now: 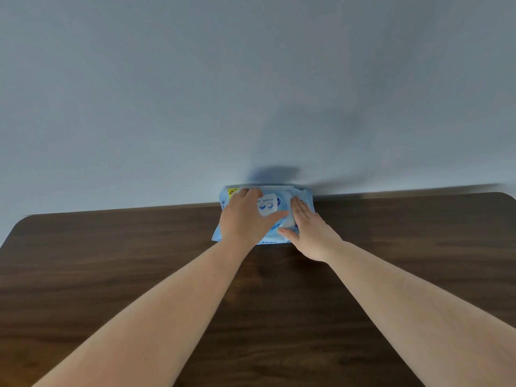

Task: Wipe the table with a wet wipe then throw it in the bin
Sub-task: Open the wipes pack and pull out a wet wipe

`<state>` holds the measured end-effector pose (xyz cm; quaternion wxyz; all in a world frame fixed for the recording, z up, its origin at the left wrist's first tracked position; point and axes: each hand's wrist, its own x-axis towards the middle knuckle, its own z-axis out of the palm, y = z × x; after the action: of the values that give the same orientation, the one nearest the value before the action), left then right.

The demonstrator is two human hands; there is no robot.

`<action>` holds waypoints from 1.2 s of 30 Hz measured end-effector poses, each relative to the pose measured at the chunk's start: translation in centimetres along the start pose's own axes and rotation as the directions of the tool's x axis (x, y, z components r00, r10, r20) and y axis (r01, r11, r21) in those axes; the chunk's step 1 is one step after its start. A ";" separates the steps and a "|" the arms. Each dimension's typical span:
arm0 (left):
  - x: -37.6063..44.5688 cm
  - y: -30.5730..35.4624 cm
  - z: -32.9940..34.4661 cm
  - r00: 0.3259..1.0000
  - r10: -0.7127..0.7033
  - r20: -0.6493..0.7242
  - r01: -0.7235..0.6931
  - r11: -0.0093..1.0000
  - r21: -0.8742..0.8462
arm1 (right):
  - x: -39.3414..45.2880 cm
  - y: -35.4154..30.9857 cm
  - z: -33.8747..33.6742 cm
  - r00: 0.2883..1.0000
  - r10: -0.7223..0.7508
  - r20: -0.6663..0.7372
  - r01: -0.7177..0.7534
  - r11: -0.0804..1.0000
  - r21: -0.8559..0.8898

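A light blue pack of wet wipes (269, 208) with a white label flap lies at the far edge of the dark wooden table (111, 261), against the wall. My left hand (247, 219) rests on the pack's left half, fingers curled over its top. My right hand (310, 233) lies flat on the pack's right side, fingers stretched out and together. Both hands cover much of the pack. No loose wipe and no bin are in view.
A plain grey-blue wall (251, 93) rises directly behind the table. The table has rounded far corners at the left (25, 222) and right (502, 195). My two bare forearms reach across the tabletop from the near edge.
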<state>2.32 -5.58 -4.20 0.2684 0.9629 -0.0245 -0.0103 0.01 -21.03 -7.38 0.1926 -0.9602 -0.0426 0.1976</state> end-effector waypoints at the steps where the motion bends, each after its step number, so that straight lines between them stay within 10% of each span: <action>1: -0.1 0.2 0.4 1.000 0.022 0.002 -0.022 0.999 0.024 | 0.0 0.0 0.0 1.000 0.000 -0.001 0.000 1.000 0.001; 12: 0.0 -0.6 -0.6 0.986 -0.168 -0.014 0.158 0.949 -0.272 | -0.2 -0.8 -1.5 1.000 0.026 0.003 -0.025 0.994 -0.102; 17: -0.1 -2.6 -2.2 0.947 -0.308 -0.095 0.243 0.877 -0.415 | -0.3 -1.7 -2.2 0.947 -0.091 -0.309 0.015 0.970 -0.242; 36: -0.6 -6.3 -3.2 0.935 -0.346 -0.078 0.307 0.900 -0.311 | 2.7 -6.2 -2.5 0.962 0.109 -0.249 -0.011 0.931 0.364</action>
<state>2.10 1.51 -4.70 0.4040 0.9012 0.1568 0.0044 3.46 -15.74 -3.90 0.3626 -0.9274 0.0499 0.0776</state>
